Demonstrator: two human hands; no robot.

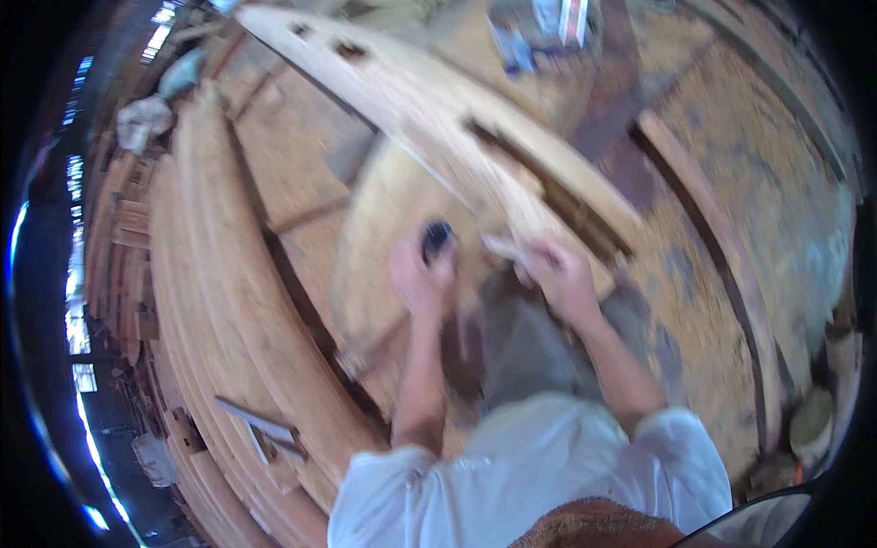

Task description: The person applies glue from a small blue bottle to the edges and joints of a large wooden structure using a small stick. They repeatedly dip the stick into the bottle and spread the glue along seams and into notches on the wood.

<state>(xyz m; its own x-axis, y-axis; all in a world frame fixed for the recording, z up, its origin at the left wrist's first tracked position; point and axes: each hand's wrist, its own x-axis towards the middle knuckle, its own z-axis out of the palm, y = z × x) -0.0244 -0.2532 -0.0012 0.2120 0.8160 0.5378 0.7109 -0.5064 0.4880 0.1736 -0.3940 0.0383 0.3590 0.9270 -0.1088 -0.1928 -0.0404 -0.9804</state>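
My left hand (422, 281) is closed around a small dark rounded object (438, 239); blur hides its exact kind. My right hand (561, 281) pinches a short pale strip-like piece (501, 247) that points toward the left hand. Just beyond both hands lies a long, thick timber beam (420, 100), slanting from the far left to the near right. Long slots and smaller holes are cut into it, and the right hand is next to its near end. Under the beam, a broad pale wooden surface with a curved edge (365, 247) shows beside the left hand.
Several long planks (215, 247) lie side by side at left, with a metal square-like tool (258, 420) on them. A curved timber (708, 228) lies at right on the dusty floor (694, 320). A blue-and-white bag-like thing (548, 32) sits at the far side.
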